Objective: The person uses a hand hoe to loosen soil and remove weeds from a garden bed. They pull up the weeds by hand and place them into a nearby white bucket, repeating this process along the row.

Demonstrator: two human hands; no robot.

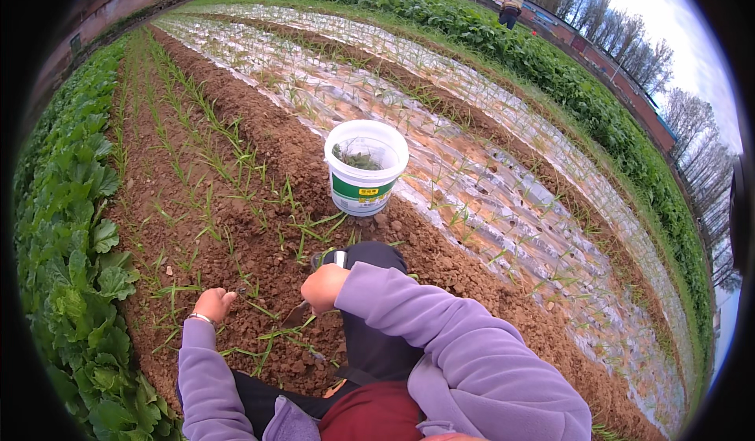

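My right hand (321,288) is wrapped round the handle of a small trowel (296,314). Its flat, soil-coloured blade points down at the loose brown earth, and a pale handle end shows above my fist. To the left, my left hand (214,305) is low over the soil with its fingertips pinched together; what they hold, if anything, is too small to make out. Thin green seedlings (263,347) grow or lie in the soil around both hands. Beyond my right hand a white bucket (364,200) with a green band stands upright, with some pulled greenery (358,159) inside.
Leafy green plants (75,307) line the left side. Rows of thin shoots (177,126) run away ahead. On the right lies a bed under clear plastic film (503,189) with shoots poking through. A person (510,12) stands far off by the taller green crop.
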